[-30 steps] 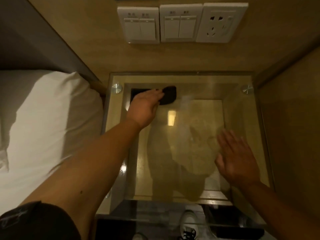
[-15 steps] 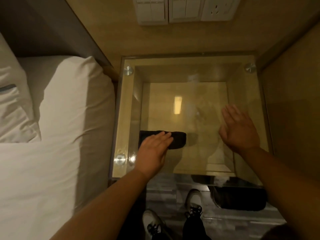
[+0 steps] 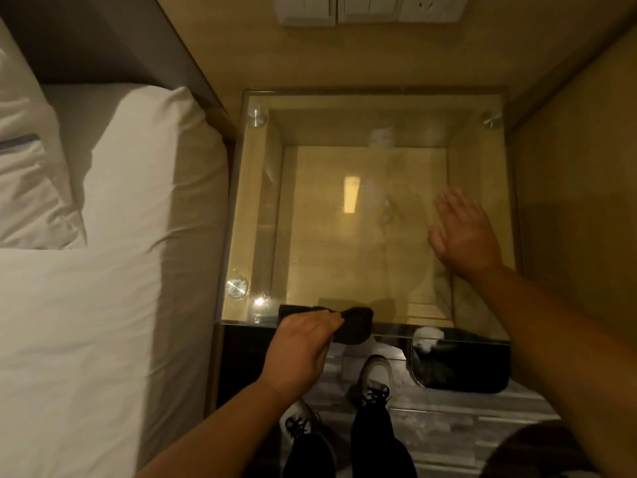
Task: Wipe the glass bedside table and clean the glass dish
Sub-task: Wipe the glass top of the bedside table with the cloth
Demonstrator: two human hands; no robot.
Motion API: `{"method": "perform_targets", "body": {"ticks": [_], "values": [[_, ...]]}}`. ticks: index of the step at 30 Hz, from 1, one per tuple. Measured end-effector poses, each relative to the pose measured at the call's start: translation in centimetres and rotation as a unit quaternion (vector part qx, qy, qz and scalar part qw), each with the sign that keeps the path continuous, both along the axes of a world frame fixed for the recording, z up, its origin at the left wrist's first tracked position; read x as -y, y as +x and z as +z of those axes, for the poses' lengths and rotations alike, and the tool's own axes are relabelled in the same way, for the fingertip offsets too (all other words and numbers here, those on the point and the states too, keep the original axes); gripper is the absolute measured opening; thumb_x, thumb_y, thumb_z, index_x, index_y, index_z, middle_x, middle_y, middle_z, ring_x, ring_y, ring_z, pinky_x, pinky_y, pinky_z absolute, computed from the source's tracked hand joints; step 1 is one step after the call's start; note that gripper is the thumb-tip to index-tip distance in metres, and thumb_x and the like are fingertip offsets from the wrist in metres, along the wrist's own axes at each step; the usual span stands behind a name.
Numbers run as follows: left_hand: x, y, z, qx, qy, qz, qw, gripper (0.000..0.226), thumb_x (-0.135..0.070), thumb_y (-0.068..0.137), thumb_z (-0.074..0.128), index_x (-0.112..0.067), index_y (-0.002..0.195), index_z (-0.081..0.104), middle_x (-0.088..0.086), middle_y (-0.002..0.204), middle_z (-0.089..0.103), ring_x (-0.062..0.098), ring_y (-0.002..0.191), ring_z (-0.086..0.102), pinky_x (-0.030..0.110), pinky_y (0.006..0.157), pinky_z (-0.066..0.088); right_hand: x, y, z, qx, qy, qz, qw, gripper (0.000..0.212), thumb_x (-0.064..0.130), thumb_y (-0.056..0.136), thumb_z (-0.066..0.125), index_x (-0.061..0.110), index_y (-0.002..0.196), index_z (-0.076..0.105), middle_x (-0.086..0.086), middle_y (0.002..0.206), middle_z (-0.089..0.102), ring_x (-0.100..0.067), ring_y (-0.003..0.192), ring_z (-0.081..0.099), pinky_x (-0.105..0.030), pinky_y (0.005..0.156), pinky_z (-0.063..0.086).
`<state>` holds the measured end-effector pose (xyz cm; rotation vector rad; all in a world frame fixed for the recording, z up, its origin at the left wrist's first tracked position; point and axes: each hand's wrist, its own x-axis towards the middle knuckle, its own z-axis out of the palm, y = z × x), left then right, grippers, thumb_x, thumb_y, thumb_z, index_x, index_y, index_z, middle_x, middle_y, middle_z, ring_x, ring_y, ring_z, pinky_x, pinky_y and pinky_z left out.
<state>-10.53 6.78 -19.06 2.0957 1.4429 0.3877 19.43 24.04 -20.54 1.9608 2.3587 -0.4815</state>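
The glass bedside table (image 3: pixel 310 174) fills the middle of the view, its clear top held by round metal studs at the corners. My left hand (image 3: pixel 300 350) grips a black cloth (image 3: pixel 355 324) at the table's front edge, with part of the cloth hanging over the edge. My right hand (image 3: pixel 462 232) lies flat on the right side of the glass, fingers apart, holding nothing. I see no glass dish.
A bed with white sheets (image 3: pixel 113 270) and a pillow (image 3: pixel 31 188) runs along the left. Wall switches (image 3: pixel 368 8) sit above the table. A black bin (image 3: pixel 462 363) stands under the front right edge. My shoes (image 3: pixel 375 381) are on the grey floor.
My left hand has dragged the black cloth from the back left of the glass down to the front edge. My right hand stayed flat on the right side.
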Motion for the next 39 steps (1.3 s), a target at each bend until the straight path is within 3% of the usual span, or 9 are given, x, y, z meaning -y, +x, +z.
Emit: {"method": "perform_targets", "body": {"ticks": [5, 8, 13, 17, 22, 25, 27, 30, 39], "values": [[-1.6, 0.2, 3.8, 0.136, -0.235, 0.073, 0.96, 0.029, -0.021, 0.099, 0.047, -0.036, 0.12, 0.061, -0.015, 0.111, 0.066, -0.002, 0.103, 0.058, 0.017, 0.089, 0.043, 0.3, -0.4, 0.5, 0.062, -0.013, -0.015, 0.998, 0.064, 0.042, 0.087, 0.029, 0.009, 0.142, 0.039, -0.016, 0.151, 0.035, -0.036, 0.14, 0.028, -0.056, 0.112, 0.018], [-5.4, 0.0, 4.9, 0.217, -0.316, 0.097, 0.918, 0.028, -0.028, 0.096, 0.047, -0.03, 0.119, 0.063, -0.012, 0.105, 0.069, 0.003, 0.101, 0.062, 0.02, 0.087, 0.045, 0.4, -0.5, 0.5, 0.092, -0.023, -0.032, 0.995, 0.065, 0.045, 0.087, 0.027, 0.017, 0.144, 0.035, -0.011, 0.153, 0.032, -0.035, 0.141, 0.024, -0.058, 0.112, 0.014], [-17.4, 3.0, 6.3, 0.174, -0.112, 0.154, 0.966, 0.029, -0.019, 0.098, 0.047, -0.026, 0.124, 0.06, -0.005, 0.111, 0.067, 0.009, 0.099, 0.062, 0.027, 0.086, 0.049, 0.2, -0.2, 0.2, 0.096, -0.038, -0.039, 0.994, 0.064, 0.047, 0.087, 0.027, 0.022, 0.145, 0.034, -0.008, 0.155, 0.029, -0.034, 0.142, 0.021, -0.057, 0.114, 0.015], [-30.9, 6.9, 5.9, 0.058, 0.093, 0.087, 0.99, 0.034, -0.011, 0.096, 0.048, -0.013, 0.129, 0.057, 0.009, 0.12, 0.064, 0.024, 0.105, 0.059, 0.028, 0.086, 0.042, 0.2, -0.1, -0.2, 0.084, -0.018, -0.039, 0.995, 0.062, 0.046, 0.087, 0.03, 0.021, 0.143, 0.038, -0.007, 0.154, 0.032, -0.034, 0.142, 0.023, -0.058, 0.114, 0.016], [-42.3, 9.9, 0.2, -0.129, 0.029, -0.051, 0.99, 0.042, -0.011, 0.1, 0.043, -0.015, 0.141, 0.044, 0.015, 0.137, 0.052, 0.031, 0.12, 0.051, 0.033, 0.095, 0.039, 0.0, 0.1, -0.8, 0.084, 0.021, -0.023, 0.996, 0.062, 0.044, 0.086, 0.033, 0.019, 0.142, 0.04, -0.008, 0.154, 0.031, -0.034, 0.142, 0.024, -0.058, 0.113, 0.016], [-42.2, 10.1, -1.9, -0.097, 0.033, -0.067, 0.992, 0.042, -0.007, 0.099, 0.045, -0.007, 0.14, 0.044, 0.016, 0.141, 0.047, 0.03, 0.128, 0.044, 0.021, 0.104, 0.026, 0.0, 0.2, -1.2, 0.08, 0.03, -0.031, 0.996, 0.062, 0.044, 0.085, 0.035, 0.02, 0.142, 0.039, -0.006, 0.155, 0.029, -0.031, 0.143, 0.021, -0.055, 0.113, 0.01], [-41.7, 9.9, -2.2, -0.081, 0.063, -0.077, 0.992, 0.04, -0.008, 0.098, 0.045, -0.005, 0.139, 0.046, 0.016, 0.143, 0.046, 0.03, 0.132, 0.042, 0.026, 0.11, 0.022, 0.1, 0.2, -1.3, 0.083, 0.035, -0.029, 0.995, 0.062, 0.043, 0.085, 0.036, 0.02, 0.142, 0.039, -0.006, 0.155, 0.03, -0.03, 0.143, 0.021, -0.055, 0.113, 0.01], [-41.7, 9.9, -2.7, -0.065, 0.088, -0.07, 0.992, 0.039, -0.011, 0.096, 0.044, -0.004, 0.134, 0.052, 0.017, 0.14, 0.049, 0.032, 0.129, 0.046, 0.037, 0.112, 0.03, 0.1, 0.2, -1.3, 0.074, 0.042, -0.028, 0.996, 0.06, 0.042, 0.085, 0.037, 0.019, 0.14, 0.042, -0.007, 0.154, 0.032, -0.031, 0.142, 0.023, -0.056, 0.112, 0.013], [-34.6, 9.5, -1.6, -0.037, 0.088, -0.032, 0.995, 0.033, -0.004, 0.091, 0.05, -0.002, 0.122, 0.062, 0.019, 0.126, 0.06, 0.035, 0.117, 0.056, 0.036, 0.106, 0.033, 0.2, 0.0, -1.0, 0.084, 0.042, -0.023, 0.995, 0.061, 0.041, 0.085, 0.035, 0.016, 0.14, 0.044, -0.009, 0.151, 0.037, -0.035, 0.138, 0.03, -0.058, 0.112, 0.02]]}}
